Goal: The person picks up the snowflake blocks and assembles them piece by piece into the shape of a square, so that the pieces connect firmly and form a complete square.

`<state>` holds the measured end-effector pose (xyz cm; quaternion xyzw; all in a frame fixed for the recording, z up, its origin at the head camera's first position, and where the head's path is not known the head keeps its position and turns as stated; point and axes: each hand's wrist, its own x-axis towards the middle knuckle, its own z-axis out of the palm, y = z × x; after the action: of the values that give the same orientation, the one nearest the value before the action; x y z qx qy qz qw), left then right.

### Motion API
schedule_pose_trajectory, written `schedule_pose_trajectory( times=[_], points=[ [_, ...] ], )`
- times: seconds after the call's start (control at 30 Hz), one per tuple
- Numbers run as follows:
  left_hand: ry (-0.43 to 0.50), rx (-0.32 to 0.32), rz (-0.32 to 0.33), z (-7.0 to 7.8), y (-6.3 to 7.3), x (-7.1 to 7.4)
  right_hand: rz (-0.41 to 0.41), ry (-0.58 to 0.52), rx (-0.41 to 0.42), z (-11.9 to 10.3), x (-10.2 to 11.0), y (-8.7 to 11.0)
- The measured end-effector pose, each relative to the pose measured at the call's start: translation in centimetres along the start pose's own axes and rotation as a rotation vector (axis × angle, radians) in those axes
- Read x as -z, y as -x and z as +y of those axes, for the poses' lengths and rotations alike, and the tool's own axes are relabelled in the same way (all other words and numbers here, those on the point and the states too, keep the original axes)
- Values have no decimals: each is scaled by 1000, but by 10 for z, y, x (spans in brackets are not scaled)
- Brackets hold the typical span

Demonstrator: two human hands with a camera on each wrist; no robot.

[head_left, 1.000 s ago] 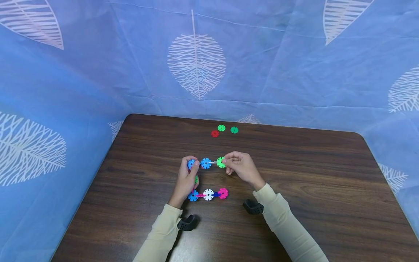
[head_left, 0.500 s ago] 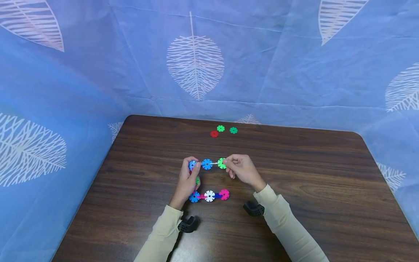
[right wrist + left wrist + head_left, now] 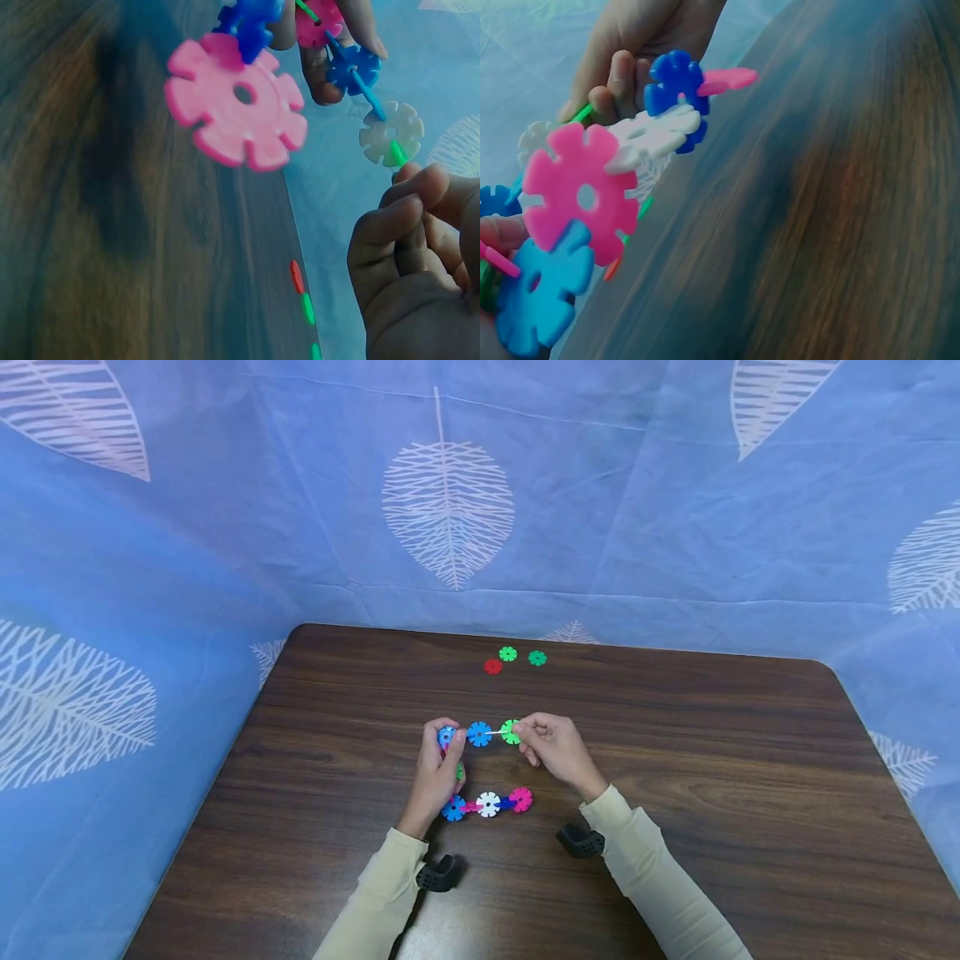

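Slotted plastic snowflake discs are joined in a C-shaped chain between the two hands. My left hand (image 3: 433, 777) grips the chain's left side, thumb over a blue disc (image 3: 446, 737), hiding parts of the discs behind. My right hand (image 3: 557, 745) pinches a green disc (image 3: 508, 732) at the upper row's right end. A white disc (image 3: 409, 120), edge-on in the head view, links it to another blue disc (image 3: 479, 734). The lower row runs from a light-blue disc (image 3: 559, 289) through a pink one (image 3: 562, 180), white (image 3: 656, 131) and dark blue (image 3: 660, 97) to a pink end disc (image 3: 521, 799).
Loose on the dark wooden table (image 3: 712, 777), near its far edge, lie a red disc (image 3: 492, 667), a light-green disc (image 3: 507, 654) and a darker green disc (image 3: 537, 657). A blue leaf-print cloth (image 3: 600, 510) hangs behind and at the sides.
My left hand and the chain have shifted slightly to the right in the head view. My right hand keeps its pinch on the green disc, almost in place.
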<state>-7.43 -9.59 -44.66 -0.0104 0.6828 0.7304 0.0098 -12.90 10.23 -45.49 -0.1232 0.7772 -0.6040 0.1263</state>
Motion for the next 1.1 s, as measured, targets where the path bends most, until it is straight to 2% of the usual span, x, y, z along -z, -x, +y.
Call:
schedule_pose_trajectory(
  times=[0.03,0.23,0.33,0.43,0.5,0.6,0.73,0.93,1.03,1.1],
  points=[
    [7,3,3,0,0,-1,9,7,-11,1,1,0],
    [40,-24,63,-25,-11,-5,34,67,-88,3,5,7],
    [55,-36,100,-28,-15,-4,-27,79,-112,9,6,16],
    [74,-39,134,-27,-16,-3,-140,69,-123,14,4,26],
    [78,-32,146,-27,-17,-3,-201,38,-136,17,1,31],
    [72,-12,151,-26,-18,-3,-236,-28,-164,18,-5,36],
    [81,-8,152,-25,-18,-4,-212,-99,-176,17,-12,39],
    [91,-97,209,-26,-18,-4,-119,-116,-204,12,-13,39],
    [123,-133,241,-26,-18,-2,-57,-162,-221,11,-9,38],
    [160,-134,243,-26,-17,-1,-30,-213,-209,11,-6,38]
  ],
)
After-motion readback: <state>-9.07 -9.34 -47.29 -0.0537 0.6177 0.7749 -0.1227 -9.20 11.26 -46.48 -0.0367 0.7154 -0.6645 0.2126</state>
